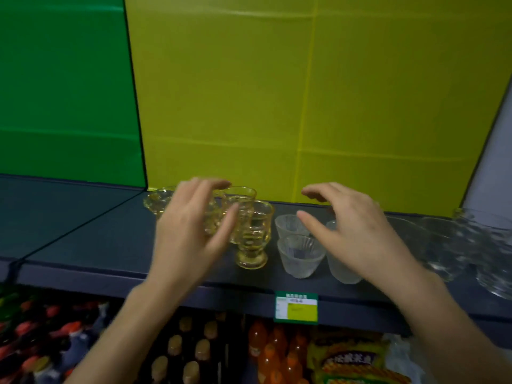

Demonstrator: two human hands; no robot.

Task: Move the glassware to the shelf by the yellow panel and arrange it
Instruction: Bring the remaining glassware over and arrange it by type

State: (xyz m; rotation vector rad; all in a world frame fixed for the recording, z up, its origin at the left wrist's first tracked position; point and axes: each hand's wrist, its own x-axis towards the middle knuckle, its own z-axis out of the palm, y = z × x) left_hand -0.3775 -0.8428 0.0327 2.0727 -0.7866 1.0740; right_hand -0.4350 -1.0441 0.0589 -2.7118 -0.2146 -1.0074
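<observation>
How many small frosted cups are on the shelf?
3: one at the back, one in front of it, one largely behind the right hand. That hand may hide more.

On the shelf (pixel 83 245), before the back panel (pixel 304 106), footed glasses (pixel 253 236) stand left of the small cups (pixel 300 256), with bowls (pixel 471 245) at the far right. A price tag (pixel 296 307) hangs on the shelf's front edge, and bottles (pixel 271 353) stand below.

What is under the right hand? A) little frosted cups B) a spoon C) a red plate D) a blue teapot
A: the right hand hovers open over the little frosted cups on the dark shelf, beside the yellow footed glasses.
</observation>
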